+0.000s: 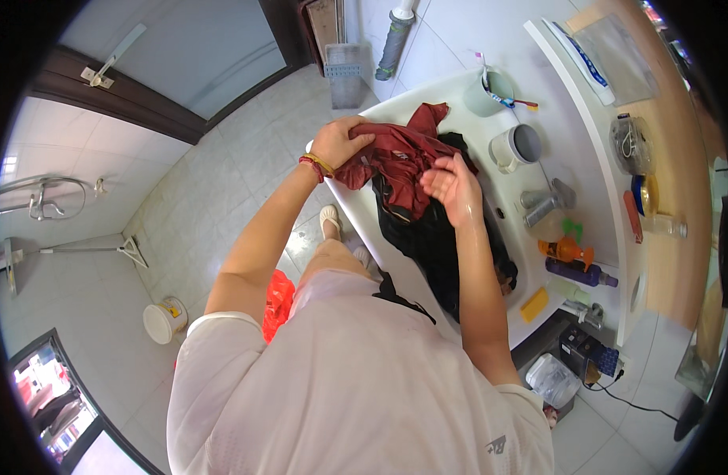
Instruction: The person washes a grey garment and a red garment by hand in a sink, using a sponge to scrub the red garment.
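Observation:
My left hand (340,142), with red and yellow bracelets at the wrist, grips a dark red garment (399,154) at the near rim of a white sink (376,237). My right hand (452,185) is wet, palm turned up and fingers apart and slightly curled, beside the bunched red cloth; whether it touches the cloth cannot be told. Under and beside the red garment lies black clothing (423,243) in the basin.
Along the far rim stand a green cup (489,95) with toothbrushes, a white mug (505,151), an orange pump bottle (557,249), a purple bottle (578,273) and the faucet (590,314). A yellow soap bar (534,304) lies on the rim. A shelf (622,237) overhangs them.

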`<state>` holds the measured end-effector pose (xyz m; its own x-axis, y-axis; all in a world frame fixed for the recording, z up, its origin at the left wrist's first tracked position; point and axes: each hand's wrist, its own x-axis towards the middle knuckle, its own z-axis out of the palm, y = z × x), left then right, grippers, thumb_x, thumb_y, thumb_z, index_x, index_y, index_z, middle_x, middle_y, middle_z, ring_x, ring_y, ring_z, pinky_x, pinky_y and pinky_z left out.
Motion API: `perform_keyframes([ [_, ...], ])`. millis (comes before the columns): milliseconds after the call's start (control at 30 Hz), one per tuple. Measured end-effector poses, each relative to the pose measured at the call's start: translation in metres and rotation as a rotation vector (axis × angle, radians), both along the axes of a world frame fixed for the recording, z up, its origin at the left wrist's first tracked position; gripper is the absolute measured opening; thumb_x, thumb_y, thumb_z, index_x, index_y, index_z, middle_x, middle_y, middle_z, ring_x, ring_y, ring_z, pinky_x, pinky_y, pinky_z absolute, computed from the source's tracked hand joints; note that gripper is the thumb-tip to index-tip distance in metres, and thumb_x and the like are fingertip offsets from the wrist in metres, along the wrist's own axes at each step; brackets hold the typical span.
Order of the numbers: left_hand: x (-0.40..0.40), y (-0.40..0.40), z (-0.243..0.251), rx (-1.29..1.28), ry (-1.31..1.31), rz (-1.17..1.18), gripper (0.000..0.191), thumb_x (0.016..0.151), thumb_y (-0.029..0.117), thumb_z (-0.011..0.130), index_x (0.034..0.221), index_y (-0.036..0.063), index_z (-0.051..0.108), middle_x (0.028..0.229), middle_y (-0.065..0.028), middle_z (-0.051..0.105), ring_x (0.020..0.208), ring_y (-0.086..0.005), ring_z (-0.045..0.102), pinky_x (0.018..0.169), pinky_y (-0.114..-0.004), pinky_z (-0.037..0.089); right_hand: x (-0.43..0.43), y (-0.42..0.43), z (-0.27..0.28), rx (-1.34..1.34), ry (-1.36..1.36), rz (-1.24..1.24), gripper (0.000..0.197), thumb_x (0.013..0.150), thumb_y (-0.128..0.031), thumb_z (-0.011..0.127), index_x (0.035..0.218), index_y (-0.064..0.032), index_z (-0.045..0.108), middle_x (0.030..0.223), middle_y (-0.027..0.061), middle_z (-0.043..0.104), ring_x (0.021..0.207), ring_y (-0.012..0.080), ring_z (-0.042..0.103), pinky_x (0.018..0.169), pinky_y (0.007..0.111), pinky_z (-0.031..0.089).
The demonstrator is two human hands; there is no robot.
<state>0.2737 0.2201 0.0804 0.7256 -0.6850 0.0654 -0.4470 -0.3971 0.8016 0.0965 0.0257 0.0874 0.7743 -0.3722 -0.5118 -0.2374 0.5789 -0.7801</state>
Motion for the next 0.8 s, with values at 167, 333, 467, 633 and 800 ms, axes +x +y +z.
perform_keyframes([
  [167,-0.039,-0.023,0.019,-0.231,0.159,-0.142,0.032,0.073,0.012,0.057,0.104,0.0027,0.053,0.097,-0.0200,0.059,0.091,-0.0331,0.058,0.078,-0.040,0.046,-0.005,0.036,0.007,0.433,0.018,0.099,0.073,0.084,-0.064,0.040,0.129,-0.0064,0.040,0.122,0.0259,0.048,0.114,0.0298,0.049,0.095,0.045,0.039],
  [333,-0.142,-0.059,0.079,-0.192,-0.179,-0.390,0.028,0.077,0.014,0.060,0.104,0.0145,0.052,0.079,-0.0065,0.060,0.071,-0.0258,0.061,0.060,-0.035,0.047,0.011,0.017,-0.001,0.829,-0.296,0.145,0.060,0.084,-0.058,0.047,0.117,-0.0082,0.050,0.116,0.0072,0.053,0.106,0.0216,0.052,0.092,0.037,0.042],
  [467,-0.131,-0.069,0.055,0.050,-0.224,-0.327,0.020,0.081,0.029,0.054,0.084,0.0109,0.062,0.076,-0.0096,0.062,0.070,-0.0291,0.062,0.061,-0.041,0.049,0.012,0.036,-0.005,0.605,-0.155,-0.191,0.044,0.090,-0.040,0.045,0.118,-0.0068,0.050,0.118,0.0075,0.053,0.108,0.0218,0.051,0.094,0.036,0.041],
  [633,-0.059,-0.074,0.023,0.183,-0.126,0.091,0.029,0.084,0.033,0.049,0.077,0.0078,0.062,0.073,-0.0175,0.063,0.067,-0.0375,0.060,0.063,-0.046,0.049,0.028,0.058,-0.014,0.549,-0.221,-0.284,0.033,0.092,-0.025,0.044,0.119,-0.0063,0.050,0.118,0.0072,0.054,0.110,0.0218,0.051,0.095,0.035,0.041],
  [800,-0.089,-0.067,0.039,0.277,-0.052,-0.183,0.029,0.086,0.033,0.046,0.085,0.0075,0.060,0.080,-0.0176,0.063,0.075,-0.0370,0.060,0.069,-0.046,0.047,0.020,0.014,-0.023,0.427,-0.220,-0.110,0.028,0.089,-0.027,0.054,0.109,-0.0082,0.058,0.106,0.0046,0.062,0.096,0.0175,0.058,0.084,0.033,0.047],
])
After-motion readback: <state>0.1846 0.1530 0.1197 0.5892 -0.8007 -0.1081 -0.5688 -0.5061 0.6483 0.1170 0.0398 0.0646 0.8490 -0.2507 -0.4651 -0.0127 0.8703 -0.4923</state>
